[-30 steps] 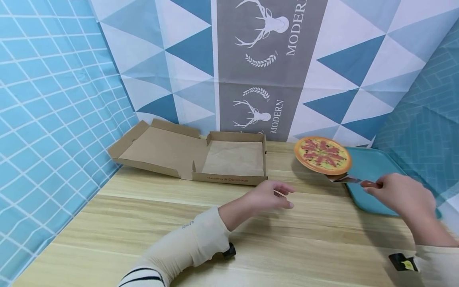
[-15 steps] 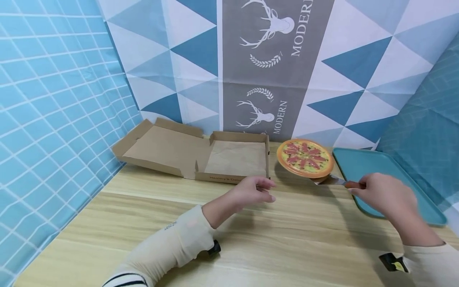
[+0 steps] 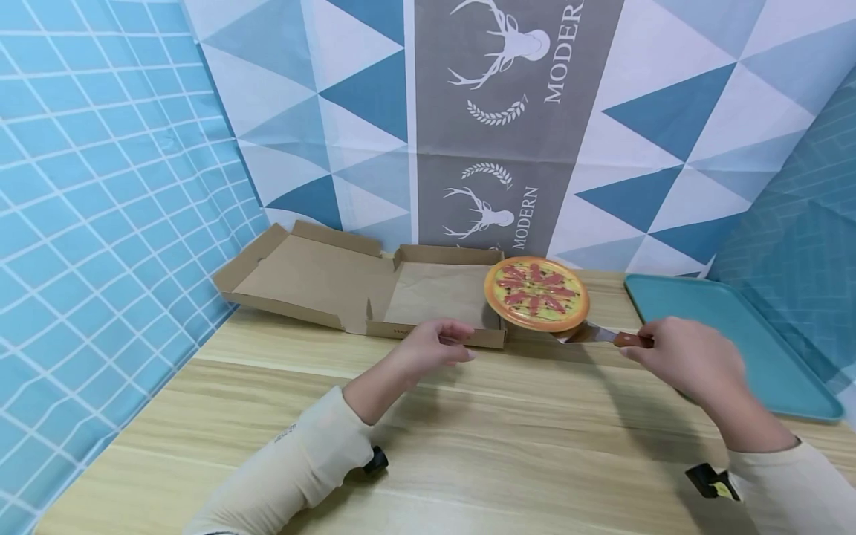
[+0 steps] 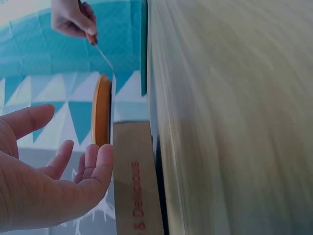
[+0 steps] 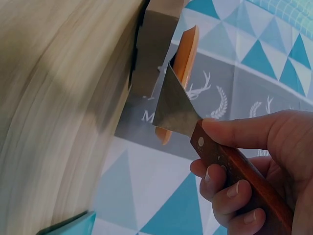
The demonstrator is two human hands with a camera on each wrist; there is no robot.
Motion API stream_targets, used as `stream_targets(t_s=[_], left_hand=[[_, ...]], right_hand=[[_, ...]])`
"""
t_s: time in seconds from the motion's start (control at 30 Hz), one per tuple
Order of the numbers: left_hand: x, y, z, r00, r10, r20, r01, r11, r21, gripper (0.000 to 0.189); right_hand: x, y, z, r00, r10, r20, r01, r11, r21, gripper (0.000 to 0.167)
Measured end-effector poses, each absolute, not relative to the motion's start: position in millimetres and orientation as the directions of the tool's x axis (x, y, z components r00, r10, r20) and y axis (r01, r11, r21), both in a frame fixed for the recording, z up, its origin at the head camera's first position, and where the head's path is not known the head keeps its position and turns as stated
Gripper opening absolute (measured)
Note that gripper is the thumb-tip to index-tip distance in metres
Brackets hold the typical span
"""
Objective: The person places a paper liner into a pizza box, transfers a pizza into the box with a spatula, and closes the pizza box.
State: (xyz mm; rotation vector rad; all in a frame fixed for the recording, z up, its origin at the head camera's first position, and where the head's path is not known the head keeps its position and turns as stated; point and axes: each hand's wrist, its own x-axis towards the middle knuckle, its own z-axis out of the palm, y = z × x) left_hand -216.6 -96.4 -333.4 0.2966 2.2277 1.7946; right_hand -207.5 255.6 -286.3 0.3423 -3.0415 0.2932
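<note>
The pizza (image 3: 537,293) was borne face up on a spatula (image 5: 177,105), raised off the table (image 3: 481,453). In the head view its left edge overlapped the right side of the cardboard box (image 3: 493,339); in the left wrist view it was seen above the level of the box's rim, with little clearance. The wooden handle was gripped by the right hand (image 3: 692,364), fingers wrapped round it, thumb laid along the top. Nothing was held by the left hand (image 3: 435,348); it was half open, fingers loosely bent, just in front of the box.

Risks, as judged: the pizza was wider than the blade, so tipping or sliding could be caused by a slight roll of the right wrist. If carried too low, the box wall could be struck and the pizza pushed back off the blade. The box, ungripped, could be shifted by such a knock.

The lid (image 3: 307,275) was folded open at left; a teal tray (image 3: 756,342) was placed at right.
</note>
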Motion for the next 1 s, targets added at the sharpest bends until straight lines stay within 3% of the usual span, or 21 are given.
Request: stream_targets(t_s=[1.0], left_hand=[[-215.7, -189.3, -323.4, -0.993, 0.051, -0.109, -0.102, 0.138, 0.985, 0.048]], right_hand=[[-217.0, 206.1, -288.7, -0.949, -0.268, 0.168, -0.297, 0.937, -0.181, 0.02]])
